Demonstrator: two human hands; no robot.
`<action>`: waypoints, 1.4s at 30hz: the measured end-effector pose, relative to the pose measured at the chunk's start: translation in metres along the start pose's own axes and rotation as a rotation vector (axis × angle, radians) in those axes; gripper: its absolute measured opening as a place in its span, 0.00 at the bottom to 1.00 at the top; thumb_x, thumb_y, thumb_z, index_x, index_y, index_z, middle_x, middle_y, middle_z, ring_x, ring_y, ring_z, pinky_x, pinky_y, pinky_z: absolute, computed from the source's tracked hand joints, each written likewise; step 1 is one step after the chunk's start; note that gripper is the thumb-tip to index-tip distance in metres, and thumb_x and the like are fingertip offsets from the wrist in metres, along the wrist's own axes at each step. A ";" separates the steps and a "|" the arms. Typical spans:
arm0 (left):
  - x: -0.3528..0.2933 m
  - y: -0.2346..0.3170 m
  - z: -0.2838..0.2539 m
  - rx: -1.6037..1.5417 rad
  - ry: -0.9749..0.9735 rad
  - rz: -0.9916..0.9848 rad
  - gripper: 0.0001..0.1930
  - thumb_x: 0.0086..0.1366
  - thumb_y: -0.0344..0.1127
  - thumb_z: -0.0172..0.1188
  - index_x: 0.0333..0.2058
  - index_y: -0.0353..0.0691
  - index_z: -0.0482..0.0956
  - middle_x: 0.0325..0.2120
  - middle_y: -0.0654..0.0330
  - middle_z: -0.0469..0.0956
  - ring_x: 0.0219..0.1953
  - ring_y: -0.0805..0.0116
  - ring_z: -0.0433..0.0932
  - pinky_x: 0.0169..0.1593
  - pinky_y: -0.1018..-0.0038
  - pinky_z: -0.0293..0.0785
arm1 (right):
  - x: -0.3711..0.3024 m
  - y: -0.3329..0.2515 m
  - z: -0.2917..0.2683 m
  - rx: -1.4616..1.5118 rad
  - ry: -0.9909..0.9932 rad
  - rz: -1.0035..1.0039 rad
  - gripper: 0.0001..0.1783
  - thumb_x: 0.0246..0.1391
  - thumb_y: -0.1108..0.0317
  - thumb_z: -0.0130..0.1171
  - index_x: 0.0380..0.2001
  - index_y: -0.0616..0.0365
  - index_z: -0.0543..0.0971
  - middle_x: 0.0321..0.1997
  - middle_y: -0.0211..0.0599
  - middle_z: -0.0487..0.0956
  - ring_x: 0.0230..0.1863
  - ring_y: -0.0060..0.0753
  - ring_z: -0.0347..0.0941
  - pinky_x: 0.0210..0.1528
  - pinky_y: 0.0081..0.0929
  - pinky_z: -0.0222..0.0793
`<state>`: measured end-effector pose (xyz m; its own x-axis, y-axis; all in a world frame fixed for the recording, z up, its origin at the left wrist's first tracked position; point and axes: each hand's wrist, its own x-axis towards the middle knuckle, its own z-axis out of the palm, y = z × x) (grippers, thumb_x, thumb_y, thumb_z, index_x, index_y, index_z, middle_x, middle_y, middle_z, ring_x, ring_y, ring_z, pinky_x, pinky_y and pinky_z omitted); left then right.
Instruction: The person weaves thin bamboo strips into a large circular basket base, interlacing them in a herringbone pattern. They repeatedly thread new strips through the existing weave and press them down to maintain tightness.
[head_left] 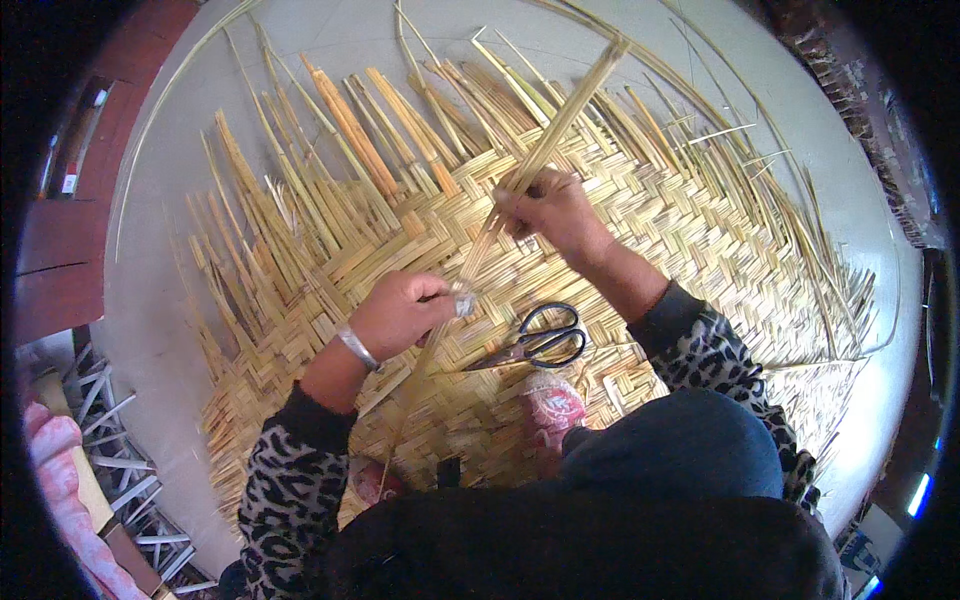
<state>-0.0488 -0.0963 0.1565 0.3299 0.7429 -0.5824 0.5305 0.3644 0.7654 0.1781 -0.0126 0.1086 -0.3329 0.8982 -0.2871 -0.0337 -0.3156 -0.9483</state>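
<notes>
A long pale reed strip (567, 113) slants across in front of me, lifted above a woven reed mat (640, 250). My right hand (560, 213) is closed round its middle, fingers curled. Lower down, my left hand (398, 312) pinches the same length; a silvery wrapping (463, 300) covers a fingertip there. Beneath my left hand a thin end of the strip trails toward my feet. Black-handled scissors (540, 340) lie on the mat between my forearms, blades pointing left.
Loose, unwoven reed ends (370, 140) fan out along the mat's far and left edges. My foot in a red patterned covering (553, 410) rests on the mat. A pale floor (160, 330) surrounds it; a white metal rack (125, 465) and pink cloth (65, 460) stand at the left.
</notes>
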 end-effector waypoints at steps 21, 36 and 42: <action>-0.005 -0.024 0.002 0.879 0.241 0.272 0.09 0.60 0.40 0.56 0.26 0.43 0.78 0.24 0.52 0.78 0.31 0.50 0.78 0.34 0.54 0.73 | -0.031 0.012 0.039 -1.216 -0.498 -0.642 0.09 0.54 0.61 0.61 0.36 0.51 0.79 0.27 0.39 0.78 0.31 0.49 0.77 0.36 0.44 0.71; -0.014 -0.043 0.036 -0.736 0.376 0.089 0.13 0.65 0.36 0.59 0.43 0.32 0.79 0.28 0.59 0.81 0.29 0.75 0.79 0.32 0.79 0.75 | -0.043 0.003 0.049 -0.108 -0.670 0.368 0.16 0.65 0.56 0.53 0.41 0.56 0.81 0.22 0.23 0.74 0.21 0.15 0.67 0.24 0.17 0.66; -0.011 -0.047 0.032 -0.600 0.564 0.130 0.13 0.63 0.34 0.61 0.40 0.28 0.81 0.19 0.59 0.79 0.21 0.77 0.77 0.25 0.79 0.73 | -0.039 0.014 0.056 -0.335 -0.578 0.414 0.16 0.64 0.57 0.53 0.36 0.59 0.80 0.20 0.26 0.74 0.20 0.16 0.68 0.23 0.18 0.65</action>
<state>-0.0521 -0.1393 0.1183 -0.1658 0.9112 -0.3771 -0.0440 0.3752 0.9259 0.1382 -0.0691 0.1140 -0.6967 0.3972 -0.5974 0.4557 -0.3981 -0.7961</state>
